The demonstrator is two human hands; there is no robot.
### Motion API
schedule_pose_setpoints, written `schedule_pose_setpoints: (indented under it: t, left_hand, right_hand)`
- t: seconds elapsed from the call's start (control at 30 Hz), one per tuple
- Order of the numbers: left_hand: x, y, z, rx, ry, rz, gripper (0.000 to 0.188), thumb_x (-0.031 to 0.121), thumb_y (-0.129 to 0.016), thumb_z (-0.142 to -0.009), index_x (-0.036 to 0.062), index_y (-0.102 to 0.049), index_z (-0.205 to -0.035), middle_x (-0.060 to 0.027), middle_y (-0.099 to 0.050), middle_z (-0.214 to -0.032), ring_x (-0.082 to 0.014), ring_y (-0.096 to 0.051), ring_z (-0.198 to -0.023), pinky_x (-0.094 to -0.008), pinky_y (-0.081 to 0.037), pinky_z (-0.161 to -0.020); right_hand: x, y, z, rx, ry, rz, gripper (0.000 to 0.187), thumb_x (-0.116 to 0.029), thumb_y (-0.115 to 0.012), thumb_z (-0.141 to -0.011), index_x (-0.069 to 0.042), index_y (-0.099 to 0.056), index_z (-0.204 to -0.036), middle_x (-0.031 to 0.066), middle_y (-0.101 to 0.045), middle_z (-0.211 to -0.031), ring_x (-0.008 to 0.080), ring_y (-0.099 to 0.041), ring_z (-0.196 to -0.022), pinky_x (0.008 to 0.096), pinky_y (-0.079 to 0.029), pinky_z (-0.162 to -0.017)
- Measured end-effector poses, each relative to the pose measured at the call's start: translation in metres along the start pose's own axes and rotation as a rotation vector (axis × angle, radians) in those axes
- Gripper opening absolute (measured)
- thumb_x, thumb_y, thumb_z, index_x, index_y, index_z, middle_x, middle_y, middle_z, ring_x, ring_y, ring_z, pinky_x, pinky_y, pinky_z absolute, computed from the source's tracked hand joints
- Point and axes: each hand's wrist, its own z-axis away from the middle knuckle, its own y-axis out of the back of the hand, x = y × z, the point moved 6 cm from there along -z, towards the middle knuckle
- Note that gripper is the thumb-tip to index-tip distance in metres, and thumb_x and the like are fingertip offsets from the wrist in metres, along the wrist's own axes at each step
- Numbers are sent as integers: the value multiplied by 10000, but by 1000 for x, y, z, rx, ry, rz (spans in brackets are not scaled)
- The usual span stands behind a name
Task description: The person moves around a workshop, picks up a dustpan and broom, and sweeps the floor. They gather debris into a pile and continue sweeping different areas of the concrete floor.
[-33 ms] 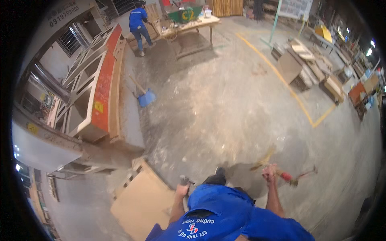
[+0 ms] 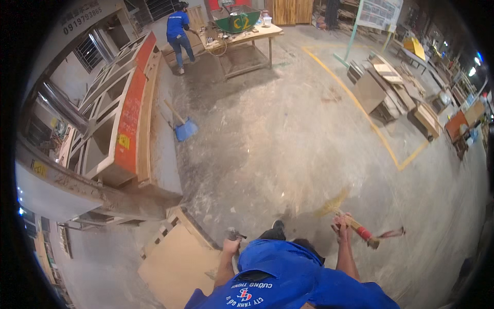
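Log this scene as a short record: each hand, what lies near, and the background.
Left hand: gripping a small dark object, kind unclear
Right hand: holding a broom with a red band on its handle; straw end points ahead and leftward
Near left hand: large pale board, low at the person's left
Floor: blue dustpan near the long red-sided structure; yellow line at right
Background: another person in blue beside a table bearing a green tub
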Motion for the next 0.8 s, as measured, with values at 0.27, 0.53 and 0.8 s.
schedule_pose_setpoints:
  t: [0.27,0.53,0.8]
  left_hand:
    - [219,-62,-181,14,-27,-290,233,243,-732,-795,22,-682,-741,-65,-641,-607,-167,-621,-563,-347,-487,-557]
    - [444,-114,-319,368,-121,-209,279,272,-735,-771,2,-683,-730,-86,-669,-641,-195,-657,-610,-370,-505,-599]
    - [607,-169,-497,277,81,-277,254,240,-729,-765,-7,-678,-731,-116,-676,-643,-215,-662,-574,-375,-513,-575]
  right_hand:
    - [-134,-267,-198,-884,-209,-282,624,-417,-617,-912,-268,-332,-1447,229,-354,-1515,339,-347,-1424,696,-395,-984]
    - [-213,-489,-492,-641,-349,-128,290,-370,-573,-958,-162,-552,-1159,85,-635,-961,349,-654,-989,536,-543,-877]
    - [-284,-622,-677,-729,-694,431,358,-312,-630,-902,-185,-525,-1220,64,-577,-925,273,-670,-856,490,-568,-755]
